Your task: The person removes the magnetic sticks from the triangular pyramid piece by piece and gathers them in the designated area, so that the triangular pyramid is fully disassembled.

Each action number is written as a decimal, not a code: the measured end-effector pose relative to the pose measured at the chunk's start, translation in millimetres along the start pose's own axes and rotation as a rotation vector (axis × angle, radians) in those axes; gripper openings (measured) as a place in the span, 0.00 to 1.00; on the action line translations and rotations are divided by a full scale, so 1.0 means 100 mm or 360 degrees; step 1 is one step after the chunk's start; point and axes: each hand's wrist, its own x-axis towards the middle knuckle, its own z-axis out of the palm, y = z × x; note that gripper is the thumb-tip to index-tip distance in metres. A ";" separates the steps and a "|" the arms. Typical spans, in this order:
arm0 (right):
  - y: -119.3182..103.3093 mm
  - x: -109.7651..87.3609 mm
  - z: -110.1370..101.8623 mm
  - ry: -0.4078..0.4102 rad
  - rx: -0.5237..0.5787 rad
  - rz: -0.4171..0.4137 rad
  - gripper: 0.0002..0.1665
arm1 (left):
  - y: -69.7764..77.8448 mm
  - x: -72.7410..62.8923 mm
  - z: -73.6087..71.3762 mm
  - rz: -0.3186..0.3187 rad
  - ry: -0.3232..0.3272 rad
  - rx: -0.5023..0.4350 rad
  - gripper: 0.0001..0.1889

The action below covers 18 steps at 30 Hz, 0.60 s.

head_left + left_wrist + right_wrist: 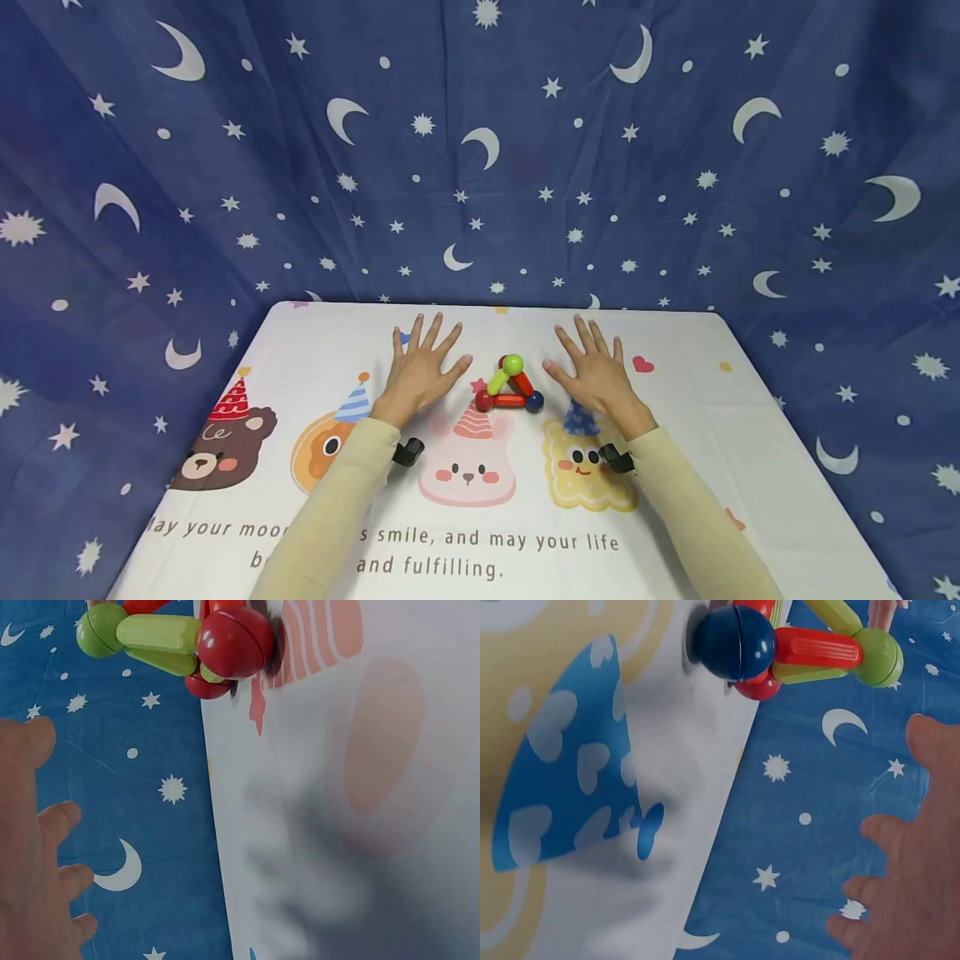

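Observation:
Between my two hands a small pyramid of magnetic rods and balls stands on the table. Its green ball [513, 364] forms the top, with a red ball [484, 401] and a dark blue ball [534, 402] at the front corners. A red rod [509, 401] joins those two, and a green rod [497, 382] slopes up on the left. My left hand [422, 372], fingers spread and straight, is left of the pyramid, apart from it. On the other side my right hand [597, 374] is likewise spread, holding nothing. Both wrist views show the pyramid beyond the thumb.
A white printed cloth [468, 533] with cartoon animals and lettering covers the table. Behind it hangs a dark blue curtain [525, 225] with moons and stars. A black wrist strap piece [408, 452] shows by the left sleeve, another [617, 458] by the right.

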 end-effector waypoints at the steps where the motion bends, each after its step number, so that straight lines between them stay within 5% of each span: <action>1: 0.00 -0.01 0.00 0.0010 0.0008 -0.0005 0.47 | 0.01 0.00 0.01 0.0004 0.0004 -0.0008 0.36; 18: -0.03 -0.11 0.17 0.0233 0.0311 -0.0139 0.38 | 0.05 -0.05 0.12 0.0002 0.0094 -0.0241 0.33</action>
